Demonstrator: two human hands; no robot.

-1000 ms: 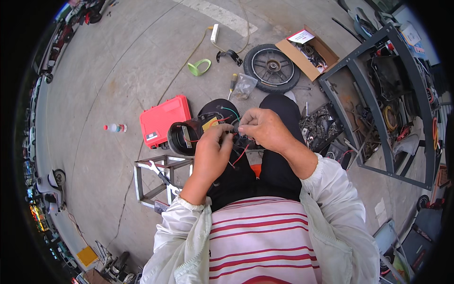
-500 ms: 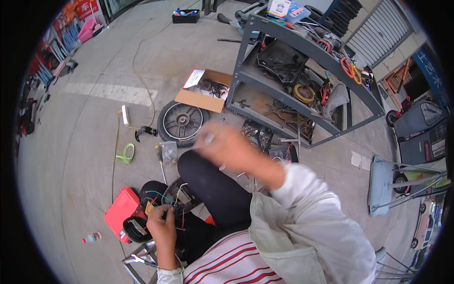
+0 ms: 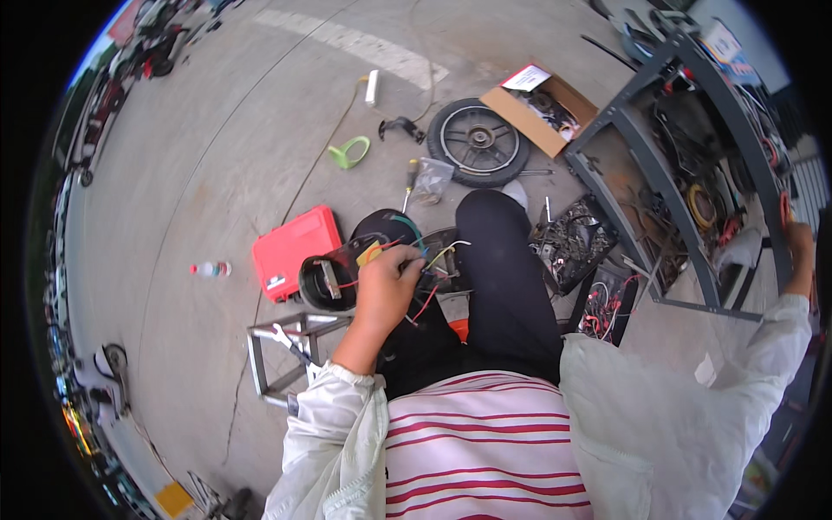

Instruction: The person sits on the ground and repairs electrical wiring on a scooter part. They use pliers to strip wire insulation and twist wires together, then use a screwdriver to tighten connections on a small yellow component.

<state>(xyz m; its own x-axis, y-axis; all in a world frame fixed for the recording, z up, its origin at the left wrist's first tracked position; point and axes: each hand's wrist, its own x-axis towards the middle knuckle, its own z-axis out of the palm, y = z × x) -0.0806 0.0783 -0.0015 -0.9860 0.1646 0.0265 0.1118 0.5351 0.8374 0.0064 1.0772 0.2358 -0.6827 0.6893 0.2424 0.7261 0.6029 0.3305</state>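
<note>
Wires (image 3: 452,246) pinched by the left hand (image 3: 390,282), mid-frame, might slip if that pinch loosens — right hand (image 3: 799,247), right edge, grip unclear.

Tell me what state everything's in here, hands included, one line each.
Left hand, pinching wires
Wires, some ends loose
Right hand, at the rack, grip unclear
Red case, shut
Cardboard box, open
Wheel, lying flat
Bottle, on its side, capped
Screwdriver, lying on the ground
Wrench, lying on the metal frame

An open off-white jacket (image 3: 667,425) with gathered cuffs (image 3: 348,375) tops a red-striped white shirt (image 3: 485,438) and black trousers (image 3: 507,290).
</note>
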